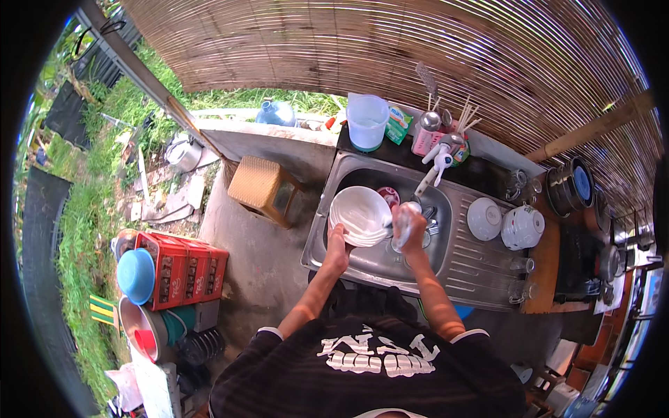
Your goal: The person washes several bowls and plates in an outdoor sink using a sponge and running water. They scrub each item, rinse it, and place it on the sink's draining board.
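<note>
My left hand (pixel 338 244) grips the near left rim of a white bowl (pixel 360 214), which is tilted over the left side of the steel sink (pixel 436 245). Curved ridges or streaks show along its lower part; I cannot tell whether it is one bowl or a nested stack. Just right of the bowl, my right hand (pixel 414 227) is closed around a pale, blurred thing (pixel 401 235), too smeared to name. Behind it a red-and-white round dish (pixel 388 196) sits in the basin. Some metal cutlery (pixel 431 222) lies at the basin's right, partly hidden by my hand.
A faucet (pixel 429 175) reaches over the basin from behind. White bowls (pixel 484 219) rest upside down on the ribbed drainboard, with glass mugs (pixel 517 292) near its right edge. A translucent bucket (pixel 367 123) stands behind the sink. A woven-pattern stool (pixel 261 183) is at left.
</note>
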A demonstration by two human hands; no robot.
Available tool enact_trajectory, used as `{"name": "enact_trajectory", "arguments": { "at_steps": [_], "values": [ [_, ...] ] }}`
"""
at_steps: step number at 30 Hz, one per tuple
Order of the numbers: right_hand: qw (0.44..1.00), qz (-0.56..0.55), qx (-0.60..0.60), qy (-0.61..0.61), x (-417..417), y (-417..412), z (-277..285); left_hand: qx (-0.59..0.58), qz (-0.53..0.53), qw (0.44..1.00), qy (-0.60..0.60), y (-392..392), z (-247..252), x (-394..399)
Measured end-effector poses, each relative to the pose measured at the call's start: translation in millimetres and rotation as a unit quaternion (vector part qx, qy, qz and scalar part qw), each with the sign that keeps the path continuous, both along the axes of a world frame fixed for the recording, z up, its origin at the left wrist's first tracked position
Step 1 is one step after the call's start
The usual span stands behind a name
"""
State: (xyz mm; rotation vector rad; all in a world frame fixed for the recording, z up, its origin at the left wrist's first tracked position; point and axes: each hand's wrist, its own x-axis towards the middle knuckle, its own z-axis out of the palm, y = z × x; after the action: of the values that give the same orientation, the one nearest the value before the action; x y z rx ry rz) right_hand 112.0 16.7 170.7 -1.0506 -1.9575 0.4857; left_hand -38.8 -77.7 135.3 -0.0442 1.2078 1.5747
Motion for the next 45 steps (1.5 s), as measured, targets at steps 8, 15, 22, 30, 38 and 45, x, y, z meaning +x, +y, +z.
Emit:
{"name": "enact_trajectory", "arguments": {
  "at_steps": [8,15,22,30,38,45],
  "values": [
    [0.989,0.05,-0.12,0.065,-16,19,41,0.037,0.001,0.997,0.062,-3,7,-4],
    [0.934,0.302,-0.139,-0.134,-3,2,9,0.052,-0.034,0.978,0.197,18,-6,-3],
    [0.851,0.292,-0.434,0.043,3,-19,-15,0.055,-0.104,0.946,0.303,19,-11,4],
    [0.966,0.09,-0.036,-0.24,3,1,28,0.022,-0.075,0.977,0.199,20,22,11],
    [0.985,0.132,-0.09,-0.063,-21,-2,8,0.105,-0.124,0.972,0.172,28,28,25],
    [0.925,0.216,-0.151,-0.273,5,-15,21,0.1,-0.099,0.985,0.097,9,20,4]
  ]
}}
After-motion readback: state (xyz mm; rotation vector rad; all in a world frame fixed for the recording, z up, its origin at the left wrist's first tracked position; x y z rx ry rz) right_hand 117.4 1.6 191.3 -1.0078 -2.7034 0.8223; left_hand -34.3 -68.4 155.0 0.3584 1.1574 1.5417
